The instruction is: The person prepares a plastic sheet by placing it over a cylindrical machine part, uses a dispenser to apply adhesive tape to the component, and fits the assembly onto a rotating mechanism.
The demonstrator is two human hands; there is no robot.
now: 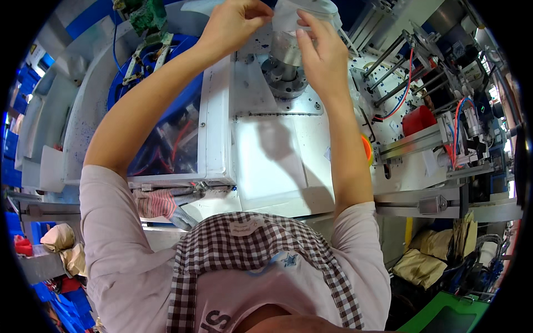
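At the top of the head view, a thin whitish translucent cover (286, 18) with a round top sits over a metal cylinder (287, 50). The cylinder rises from a round metal base (284, 83) bolted to the plate. My left hand (236, 25) is at the cover's left side, its thumb and fingertips pinched together; what lies between them is too small to make out. On the right side, my right hand (326, 53) is open, thumb and fingers apart, with the fingertips at the cover's lower edge. Nothing shows gripped in it.
A white-framed machine bowl with a blue inside (183, 105) stands at left. Striped knitted gloves (161, 203) lie by its front edge. A pale flat sheet (266, 161) lies before the cylinder. At right are metal rods, air hoses, a red cylindrical part (418, 121) and an orange-yellow ring (366, 149).
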